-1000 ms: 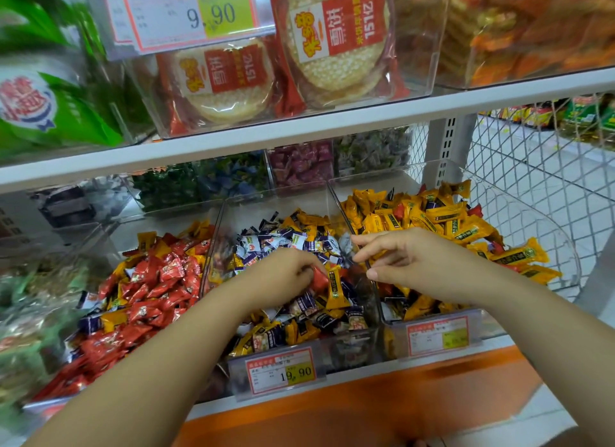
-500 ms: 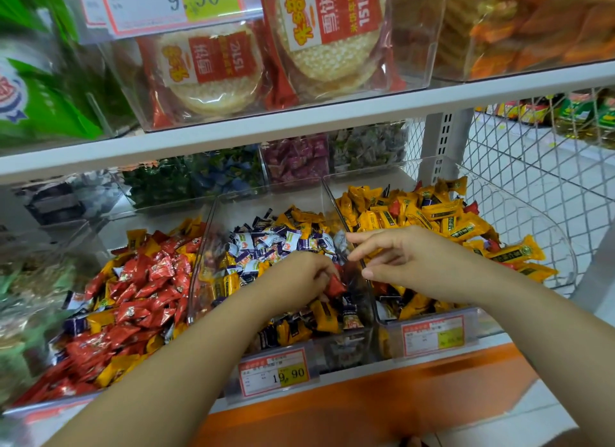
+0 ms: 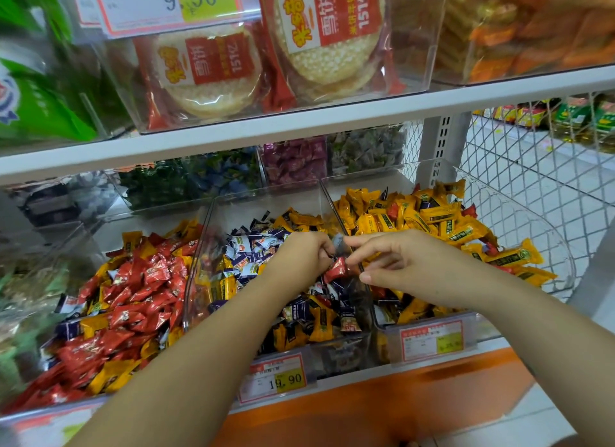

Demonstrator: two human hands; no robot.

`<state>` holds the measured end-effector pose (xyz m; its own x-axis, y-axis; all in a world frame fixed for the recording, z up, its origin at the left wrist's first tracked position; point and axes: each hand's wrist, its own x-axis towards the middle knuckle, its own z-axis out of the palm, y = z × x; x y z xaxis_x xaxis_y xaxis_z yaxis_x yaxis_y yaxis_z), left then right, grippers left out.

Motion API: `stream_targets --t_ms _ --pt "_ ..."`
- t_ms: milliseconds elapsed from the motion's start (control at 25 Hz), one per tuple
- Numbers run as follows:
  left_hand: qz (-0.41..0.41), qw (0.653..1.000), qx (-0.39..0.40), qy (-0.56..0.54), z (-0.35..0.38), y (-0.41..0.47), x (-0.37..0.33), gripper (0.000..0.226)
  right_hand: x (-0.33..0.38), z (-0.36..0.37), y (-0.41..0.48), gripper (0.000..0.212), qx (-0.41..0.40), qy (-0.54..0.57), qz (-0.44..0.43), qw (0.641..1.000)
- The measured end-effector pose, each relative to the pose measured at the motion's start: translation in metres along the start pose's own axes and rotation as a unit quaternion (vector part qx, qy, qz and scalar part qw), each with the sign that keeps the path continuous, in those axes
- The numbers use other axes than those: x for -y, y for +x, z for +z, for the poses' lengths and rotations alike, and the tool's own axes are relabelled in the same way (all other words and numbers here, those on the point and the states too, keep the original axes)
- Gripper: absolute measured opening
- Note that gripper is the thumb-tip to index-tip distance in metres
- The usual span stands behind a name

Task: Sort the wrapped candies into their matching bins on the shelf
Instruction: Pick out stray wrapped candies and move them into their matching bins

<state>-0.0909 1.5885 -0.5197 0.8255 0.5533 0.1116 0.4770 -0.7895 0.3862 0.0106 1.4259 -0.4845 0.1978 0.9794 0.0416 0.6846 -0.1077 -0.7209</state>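
Observation:
Three clear bins stand side by side on the lower shelf. The left bin [image 3: 100, 228] holds mostly red candies [image 3: 139, 290] mixed with yellow ones. Blue-white and yellow candies [image 3: 253, 247] fill the middle bin [image 3: 201, 243]. The right bin [image 3: 532, 220] is piled with yellow candies [image 3: 432, 218] and a few red ones. My left hand [image 3: 304, 257] hovers over the middle bin, fingers curled round a red candy [image 3: 339, 269]. My right hand [image 3: 409, 263] reaches across from the right bin, fingers stretched, its fingertips at the left hand's candy and a grey wrapper [image 3: 337, 240].
Price tags [image 3: 276, 378] hang on the bins' fronts. Smaller bins of green, blue, pink and grey candies [image 3: 293, 163] sit behind. An upper shelf [image 3: 332, 120] with rice-cake packs overhangs. A wire mesh panel [image 3: 515, 167] closes the right side.
My hands have drawn together over the divider between middle and right bins. The right fingertips now meet the left hand, which keeps hold of the red candy. The camera has tilted slightly.

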Motion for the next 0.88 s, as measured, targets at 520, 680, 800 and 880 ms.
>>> stream_targets --t_ms 520,680,800,880 --pt "0.044 0.989 0.143 -0.001 0.007 0.009 0.016 0.025 0.0 0.0 0.0 0.022 -0.002 -0.004 -0.004 1.0" --pt "0.053 0.988 0.141 -0.011 0.004 0.006 0.017 0.021 0.0 0.0 0.001 0.023 -0.002 0.002 -0.001 1.0" --pt "0.048 0.992 0.11 -0.027 0.0 -0.001 0.016 0.014 0.003 0.001 0.001 0.022 -0.013 0.005 -0.002 1.0" --pt "0.051 0.996 0.062 -0.027 -0.008 -0.011 0.013 0.015 0.007 0.005 0.001 0.021 -0.039 0.0 -0.003 0.999"
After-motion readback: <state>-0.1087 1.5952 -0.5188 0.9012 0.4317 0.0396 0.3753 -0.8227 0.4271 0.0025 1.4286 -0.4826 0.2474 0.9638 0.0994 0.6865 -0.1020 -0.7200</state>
